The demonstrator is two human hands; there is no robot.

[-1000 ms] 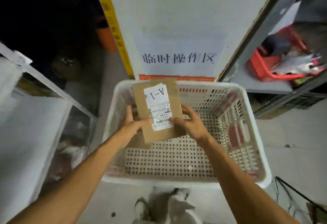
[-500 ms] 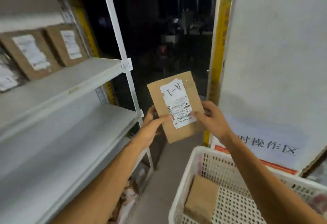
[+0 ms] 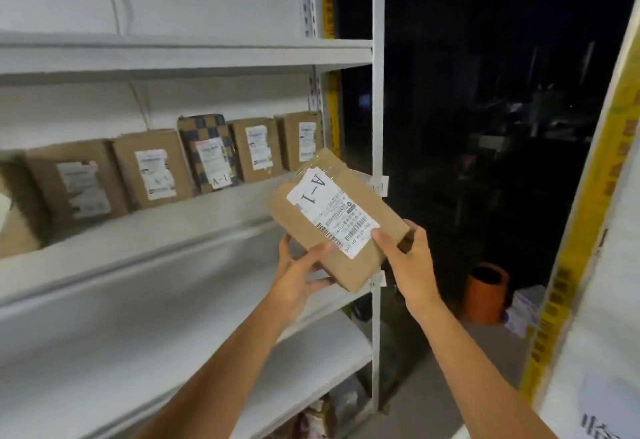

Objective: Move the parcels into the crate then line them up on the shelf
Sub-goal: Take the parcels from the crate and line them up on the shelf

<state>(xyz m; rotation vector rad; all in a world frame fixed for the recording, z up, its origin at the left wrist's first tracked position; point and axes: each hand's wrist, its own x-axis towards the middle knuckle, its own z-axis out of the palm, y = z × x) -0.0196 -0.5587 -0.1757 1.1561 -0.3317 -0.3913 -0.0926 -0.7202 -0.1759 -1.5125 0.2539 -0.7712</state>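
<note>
You can read "A-1" on the near brown cardboard parcel (image 3: 349,265), and again on the far dark-checkered cardboard parcel (image 3: 207,127), further left.

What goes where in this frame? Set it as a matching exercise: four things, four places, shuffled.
Things
1. held parcel
2. checkered parcel
3. orange bin
4. yellow strip

Places
a. on the floor, right of the rack post
b. between the left hand and the right hand
c. on the shelf, in the row of brown parcels
d. running up the right side of the view

Pairs: 1-b, 2-c, 3-a, 4-d
</note>
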